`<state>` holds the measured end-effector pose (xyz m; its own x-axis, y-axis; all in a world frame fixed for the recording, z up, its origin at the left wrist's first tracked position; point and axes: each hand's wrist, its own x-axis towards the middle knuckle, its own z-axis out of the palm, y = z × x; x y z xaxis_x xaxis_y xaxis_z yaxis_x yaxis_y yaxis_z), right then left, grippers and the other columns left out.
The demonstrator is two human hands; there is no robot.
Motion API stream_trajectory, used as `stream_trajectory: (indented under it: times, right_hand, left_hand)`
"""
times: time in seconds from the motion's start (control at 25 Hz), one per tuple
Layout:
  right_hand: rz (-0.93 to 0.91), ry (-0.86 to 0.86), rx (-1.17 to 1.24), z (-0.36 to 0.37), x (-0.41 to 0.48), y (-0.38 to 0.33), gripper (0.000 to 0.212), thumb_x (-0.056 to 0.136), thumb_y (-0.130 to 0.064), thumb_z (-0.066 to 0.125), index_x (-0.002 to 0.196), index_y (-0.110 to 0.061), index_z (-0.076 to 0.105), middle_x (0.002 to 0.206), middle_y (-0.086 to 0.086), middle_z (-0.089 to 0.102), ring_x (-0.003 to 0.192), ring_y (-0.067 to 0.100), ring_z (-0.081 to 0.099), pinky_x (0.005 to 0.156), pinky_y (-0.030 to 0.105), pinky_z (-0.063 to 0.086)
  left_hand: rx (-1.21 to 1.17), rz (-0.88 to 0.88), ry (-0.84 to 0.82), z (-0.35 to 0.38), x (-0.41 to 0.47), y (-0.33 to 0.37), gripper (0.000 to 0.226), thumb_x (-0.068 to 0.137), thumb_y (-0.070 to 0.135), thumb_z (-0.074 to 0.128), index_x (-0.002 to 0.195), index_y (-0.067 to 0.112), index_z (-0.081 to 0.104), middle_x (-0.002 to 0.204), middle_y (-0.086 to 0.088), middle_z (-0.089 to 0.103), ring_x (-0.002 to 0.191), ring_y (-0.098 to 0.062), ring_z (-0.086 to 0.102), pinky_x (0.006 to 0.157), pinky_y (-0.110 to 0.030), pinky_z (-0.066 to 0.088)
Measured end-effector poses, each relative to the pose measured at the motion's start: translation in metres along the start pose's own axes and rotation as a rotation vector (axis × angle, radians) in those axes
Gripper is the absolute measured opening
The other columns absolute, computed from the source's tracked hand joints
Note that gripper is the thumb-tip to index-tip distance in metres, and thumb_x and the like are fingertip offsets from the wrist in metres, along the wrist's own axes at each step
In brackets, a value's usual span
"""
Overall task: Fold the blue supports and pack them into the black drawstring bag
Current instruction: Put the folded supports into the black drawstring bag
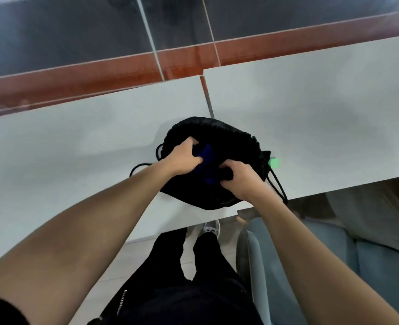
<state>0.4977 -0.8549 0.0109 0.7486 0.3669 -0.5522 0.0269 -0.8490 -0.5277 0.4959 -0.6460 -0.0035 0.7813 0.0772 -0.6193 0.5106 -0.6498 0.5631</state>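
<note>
The black bag [219,137] sits at the desk's [76,148] near edge, by the seam between two white tops, its mouth open upward. A blue support [206,160] lies partly inside it, showing between the hands. Both bare forearms reach forward over the near edge. The left hand [182,159] curls over the mouth's left rim, fingers clenched on black fabric. The right hand [243,181] grips the near rim, fingers curled tight. Cords [277,184] trail right, past a small green object [274,163].
</note>
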Motion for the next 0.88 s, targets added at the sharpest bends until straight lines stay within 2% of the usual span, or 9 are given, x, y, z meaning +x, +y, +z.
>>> stream_trajectory:
  times: [0.08,0.2,0.4,0.52,0.6,0.68,0.76,0.8,0.88]
  right_hand:
    - [-0.087,-0.048,-0.008,0.007,0.004,-0.001,0.042,0.086,-0.02,0.07,0.127,-0.026,0.063,0.117,0.004,0.063,0.106,0.024,0.061,0.091,0.038,0.052]
    - [-0.149,-0.044,-0.029,0.021,0.014,-0.005,0.041,0.089,-0.026,0.07,0.13,-0.03,0.064,0.125,0.006,0.054,0.115,0.027,0.056,0.1,0.04,0.048]
    - [-0.171,-0.081,-0.046,0.04,0.032,-0.017,0.04,0.092,-0.025,0.067,0.131,-0.025,0.06,0.124,0.006,0.064,0.117,0.03,0.058,0.099,0.044,0.047]
    - [-0.12,0.042,-0.215,0.047,0.029,-0.016,0.043,0.09,-0.037,0.067,0.128,-0.023,0.053,0.124,0.004,0.062,0.119,0.03,0.053,0.102,0.045,0.037]
    - [-0.115,0.142,-0.27,0.047,0.024,-0.013,0.048,0.086,-0.042,0.069,0.126,-0.02,0.053,0.125,0.006,0.057,0.117,0.031,0.051,0.1,0.046,0.037]
    - [-0.152,0.254,-0.28,0.044,0.019,-0.009,0.043,0.089,-0.04,0.065,0.123,-0.016,0.056,0.12,0.009,0.059,0.112,0.033,0.054,0.096,0.046,0.04]
    - [-0.169,0.319,-0.3,0.04,0.017,-0.003,0.038,0.094,-0.034,0.055,0.127,-0.016,0.057,0.122,0.007,0.062,0.113,0.032,0.055,0.098,0.045,0.039]
    - [-0.162,0.327,-0.309,0.038,0.017,0.0,0.039,0.095,-0.031,0.051,0.131,-0.017,0.056,0.126,0.006,0.061,0.116,0.03,0.053,0.101,0.045,0.038]
    - [-0.154,0.337,-0.317,0.036,0.017,0.001,0.041,0.095,-0.028,0.05,0.135,-0.017,0.053,0.131,0.005,0.059,0.12,0.03,0.051,0.104,0.045,0.036]
  left_hand:
    - [0.041,0.037,-0.017,0.01,0.007,-0.008,0.056,0.092,0.017,0.065,0.144,0.014,0.044,0.139,-0.009,0.057,0.128,-0.027,0.054,0.103,-0.027,0.039]
    - [0.101,0.134,0.069,0.02,0.015,-0.013,0.049,0.093,0.016,0.063,0.14,0.02,0.052,0.134,-0.007,0.064,0.124,-0.029,0.059,0.107,-0.039,0.044]
    - [0.191,0.187,0.206,0.029,0.026,-0.013,0.048,0.091,0.021,0.067,0.137,0.028,0.057,0.132,-0.008,0.063,0.122,-0.031,0.059,0.102,-0.044,0.048]
    - [0.36,0.181,0.33,0.028,0.018,-0.007,0.048,0.092,0.024,0.064,0.138,0.024,0.05,0.126,-0.008,0.06,0.115,-0.032,0.055,0.086,-0.047,0.052]
    - [0.461,0.283,0.467,0.035,0.002,-0.006,0.042,0.092,0.017,0.058,0.134,0.02,0.053,0.127,-0.007,0.058,0.113,-0.032,0.053,0.086,-0.047,0.051]
    - [0.539,0.383,0.435,0.05,-0.017,-0.016,0.046,0.093,0.021,0.051,0.14,0.022,0.051,0.145,-0.004,0.051,0.129,-0.032,0.046,0.1,-0.048,0.045]
    - [0.599,0.335,0.306,0.064,-0.029,-0.032,0.052,0.098,0.035,0.046,0.15,0.026,0.04,0.163,0.0,0.028,0.148,-0.029,0.026,0.112,-0.047,0.032]
    - [0.625,0.299,0.276,0.066,-0.03,-0.038,0.055,0.1,0.039,0.046,0.152,0.027,0.036,0.166,0.0,0.021,0.151,-0.029,0.019,0.114,-0.047,0.03]
    - [0.675,0.266,0.27,0.062,-0.029,-0.039,0.057,0.099,0.041,0.05,0.153,0.028,0.035,0.166,0.0,0.02,0.152,-0.031,0.018,0.115,-0.047,0.029]
